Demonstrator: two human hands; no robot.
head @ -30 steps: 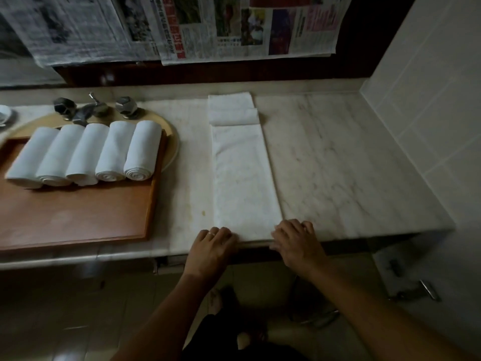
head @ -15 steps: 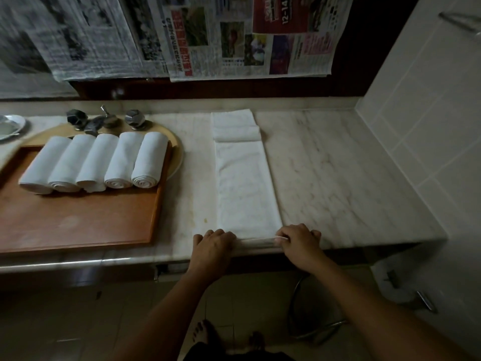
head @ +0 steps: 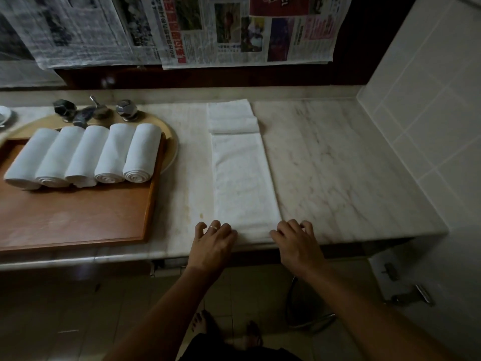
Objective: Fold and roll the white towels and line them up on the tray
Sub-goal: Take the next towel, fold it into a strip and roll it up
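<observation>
Marble bench [head: 338, 165], dimly lit: folded white towel strip [head: 243, 178] flat, near end at front edge. Left hand [head: 212, 241] and right hand [head: 296, 241] at its near corners, fingers bent, seemingly pressing. Five rolled towels [head: 86, 155] lined up on wooden tray [head: 73, 217].

White on the long folded towel [head: 244, 183], the folded stack [head: 231, 117] far behind it, and the five rolled towels [head: 86, 155] at left, each near end showing a spiral. Reddish-brown wood on the tray [head: 78, 217], pale tan on the round basin rim [head: 170, 144] beneath, dull silver-grey on the taps [head: 95, 112]. Creamy marble with faint pinkish-grey veins and yellowish stains on the counter [head: 338, 173], off-white squares on the right tiled wall [head: 429, 113], black-and-white print at far left and red, purple, perhaps pink colour blocks on the newspapers [head: 247, 29].
</observation>
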